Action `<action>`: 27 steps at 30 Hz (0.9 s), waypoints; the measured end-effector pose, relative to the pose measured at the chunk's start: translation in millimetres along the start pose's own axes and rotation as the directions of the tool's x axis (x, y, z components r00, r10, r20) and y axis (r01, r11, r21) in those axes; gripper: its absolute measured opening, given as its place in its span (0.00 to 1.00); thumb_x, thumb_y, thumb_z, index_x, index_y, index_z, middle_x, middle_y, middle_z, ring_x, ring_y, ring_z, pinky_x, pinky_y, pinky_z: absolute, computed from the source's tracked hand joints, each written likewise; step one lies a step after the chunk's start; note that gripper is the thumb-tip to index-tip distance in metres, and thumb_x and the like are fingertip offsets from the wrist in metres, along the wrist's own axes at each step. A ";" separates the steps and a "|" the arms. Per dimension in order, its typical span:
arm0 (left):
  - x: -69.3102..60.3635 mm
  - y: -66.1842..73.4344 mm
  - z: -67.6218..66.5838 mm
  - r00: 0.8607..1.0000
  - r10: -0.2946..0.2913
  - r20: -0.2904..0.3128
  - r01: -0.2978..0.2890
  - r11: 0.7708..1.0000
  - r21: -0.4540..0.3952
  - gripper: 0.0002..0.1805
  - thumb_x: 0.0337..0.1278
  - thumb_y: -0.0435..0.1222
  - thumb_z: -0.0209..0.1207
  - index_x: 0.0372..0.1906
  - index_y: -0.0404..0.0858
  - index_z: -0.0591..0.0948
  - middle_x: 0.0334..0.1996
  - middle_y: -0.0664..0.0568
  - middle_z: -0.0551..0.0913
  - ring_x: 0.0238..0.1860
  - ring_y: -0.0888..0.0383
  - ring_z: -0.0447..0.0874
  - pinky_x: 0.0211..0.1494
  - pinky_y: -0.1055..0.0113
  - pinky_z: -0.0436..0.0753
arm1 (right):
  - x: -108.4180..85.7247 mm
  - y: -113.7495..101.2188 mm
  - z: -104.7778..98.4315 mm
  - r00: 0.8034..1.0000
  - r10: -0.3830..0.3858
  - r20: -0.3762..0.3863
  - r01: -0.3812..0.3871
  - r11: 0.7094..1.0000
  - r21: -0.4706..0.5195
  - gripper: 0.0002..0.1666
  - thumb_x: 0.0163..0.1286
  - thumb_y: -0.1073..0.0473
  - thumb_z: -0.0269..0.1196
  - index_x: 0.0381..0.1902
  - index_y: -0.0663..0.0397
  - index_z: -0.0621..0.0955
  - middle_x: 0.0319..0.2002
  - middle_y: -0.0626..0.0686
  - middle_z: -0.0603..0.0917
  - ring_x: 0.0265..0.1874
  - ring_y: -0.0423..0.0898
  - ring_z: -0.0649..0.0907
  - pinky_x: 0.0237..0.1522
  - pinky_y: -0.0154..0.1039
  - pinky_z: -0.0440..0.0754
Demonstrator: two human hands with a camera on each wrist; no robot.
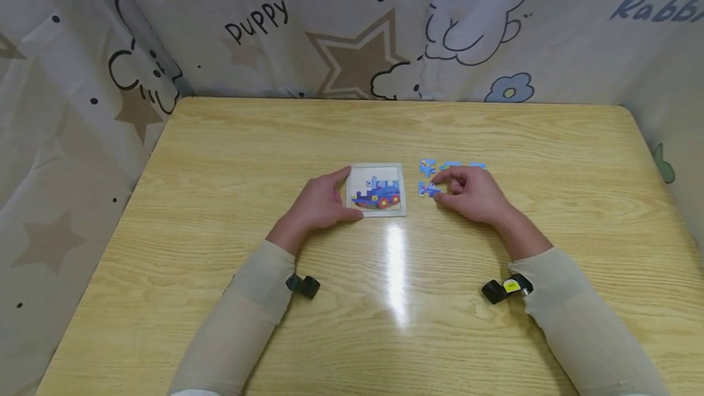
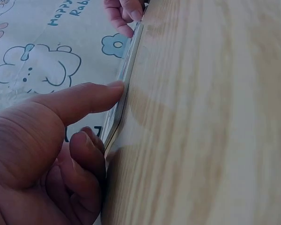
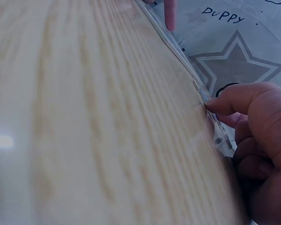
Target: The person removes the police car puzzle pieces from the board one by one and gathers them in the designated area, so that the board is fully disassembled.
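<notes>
A small square puzzle board (image 1: 404, 191) with a pale rim lies on the table, its lower part filled with a blue train picture with red wheels, its upper part white. My left hand (image 1: 321, 202) holds the board at its left side, index finger by the top corner and thumb along the bottom edge. Right of the board, my right hand (image 1: 472, 195) pinches a blue puzzle piece (image 1: 426, 189) between thumb and index finger, at table level. Another blue piece (image 1: 427, 167) lies just above it. In the left wrist view the thumb (image 2: 96, 98) touches the board's edge.
More puzzle pieces (image 1: 452, 165) lie behind the right hand, partly covered by it. The wooden table (image 1: 352, 335) ends at a printed cloth (image 1: 264, 60) at the back and left. Each wrist wears a small black camera (image 1: 303, 286).
</notes>
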State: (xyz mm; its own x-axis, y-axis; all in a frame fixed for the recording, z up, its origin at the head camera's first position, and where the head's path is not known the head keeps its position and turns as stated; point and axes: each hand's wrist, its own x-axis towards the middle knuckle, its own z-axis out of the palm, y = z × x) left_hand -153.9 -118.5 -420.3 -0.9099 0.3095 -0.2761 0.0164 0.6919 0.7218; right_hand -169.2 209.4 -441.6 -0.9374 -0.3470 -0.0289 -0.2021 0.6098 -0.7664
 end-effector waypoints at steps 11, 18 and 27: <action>-0.6 -3.2 0.1 1.000 -0.001 0.000 0.001 1.000 -0.024 0.56 0.44 0.44 0.78 0.78 0.41 0.60 0.20 0.50 0.75 0.20 0.55 0.71 0.26 0.62 0.70 | 1.9 -1.1 -1.9 0.999 0.031 0.012 -0.031 0.999 0.020 0.12 0.61 0.60 0.73 0.43 0.56 0.87 0.17 0.47 0.62 0.19 0.42 0.62 0.37 0.40 0.65; 0.3 -4.6 1.5 1.000 -0.001 -0.002 0.001 1.000 -0.027 0.55 0.45 0.44 0.77 0.78 0.42 0.60 0.20 0.50 0.75 0.20 0.56 0.71 0.27 0.62 0.71 | 1.8 -0.4 -2.6 0.999 0.036 0.003 -0.036 0.999 0.014 0.12 0.62 0.59 0.73 0.43 0.56 0.87 0.17 0.47 0.62 0.19 0.41 0.62 0.36 0.40 0.65; -0.4 -5.1 1.6 1.000 0.003 0.000 -0.003 0.999 -0.035 0.55 0.45 0.44 0.77 0.78 0.43 0.60 0.20 0.50 0.77 0.20 0.56 0.72 0.27 0.62 0.72 | -2.1 -19.9 21.9 0.997 -0.017 -0.073 0.027 0.989 0.147 0.16 0.62 0.59 0.74 0.46 0.59 0.85 0.16 0.48 0.61 0.17 0.43 0.61 0.30 0.40 0.65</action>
State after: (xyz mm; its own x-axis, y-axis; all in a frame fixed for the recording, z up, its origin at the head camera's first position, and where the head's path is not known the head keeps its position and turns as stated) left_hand -153.0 -121.1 -425.0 -0.9097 0.3119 -0.2742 0.0046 0.6678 0.7443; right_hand -156.9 182.4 -440.3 -0.9520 -0.3046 0.0307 -0.1839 0.4890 -0.8527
